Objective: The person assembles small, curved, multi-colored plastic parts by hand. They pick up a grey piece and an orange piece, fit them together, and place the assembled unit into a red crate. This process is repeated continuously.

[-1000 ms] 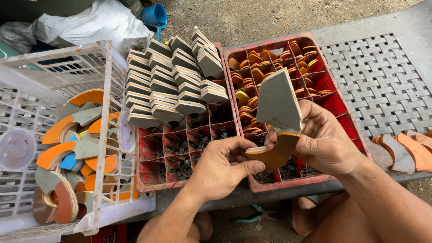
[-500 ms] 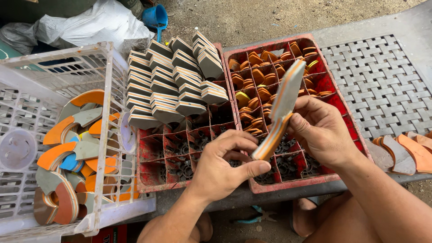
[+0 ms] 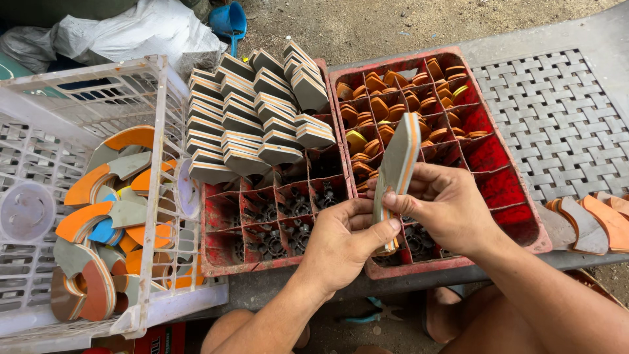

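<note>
Above the front edge of two red plastic divided crates (image 3: 498, 177), both hands hold one flat layered foam piece with a grey face and orange-and-white striped edge (image 3: 397, 167), turned edge-on and standing nearly upright. The left hand (image 3: 341, 246) is closed round its lower end, thumb pressed against the side, while the right hand (image 3: 445, 206) pinches it from the other side, fingers curled and thumb tip on the edge. Behind the hands, the right-hand crate's compartments hold small orange curved offcuts (image 3: 386, 98); the left-hand crate carries rows of stacked grey wedge-shaped foam blocks with striped edges (image 3: 255, 111), and its near compartments hold dark small parts too dim to tell. At far left, a white plastic lattice basket (image 3: 164, 196) contains curved orange, grey and blue foam scraps (image 3: 105, 210). More orange and grey curved pieces (image 3: 590, 223) lie on the grey woven-pattern counter (image 3: 563, 118) at right.
</note>
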